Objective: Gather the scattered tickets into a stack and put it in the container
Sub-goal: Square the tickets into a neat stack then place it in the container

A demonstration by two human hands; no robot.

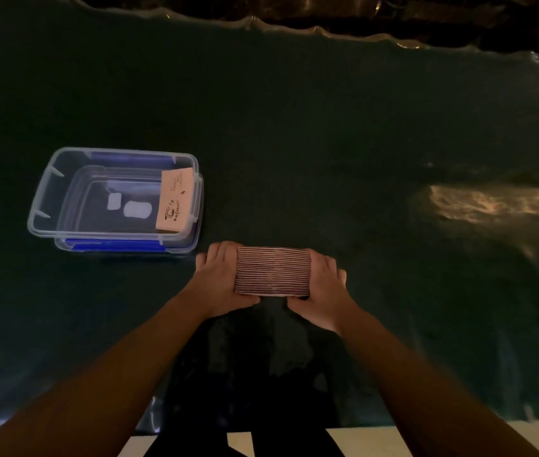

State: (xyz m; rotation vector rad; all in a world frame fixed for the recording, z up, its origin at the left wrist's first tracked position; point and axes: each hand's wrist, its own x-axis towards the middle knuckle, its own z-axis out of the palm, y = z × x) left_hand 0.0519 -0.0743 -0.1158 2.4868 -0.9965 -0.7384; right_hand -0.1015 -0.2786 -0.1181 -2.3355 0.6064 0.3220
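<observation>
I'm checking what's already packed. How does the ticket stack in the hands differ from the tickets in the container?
The held stack stands on edge, showing only ticket edges; the boxed tickets show a printed face. The held stack is clamped between left hand and right hand; the boxed tickets lean untouched inside the container.

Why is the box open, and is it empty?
The box is open, with no lid on top. It is not empty: a few tickets lean inside at its right end. Why it is open, I cannot tell.
</observation>
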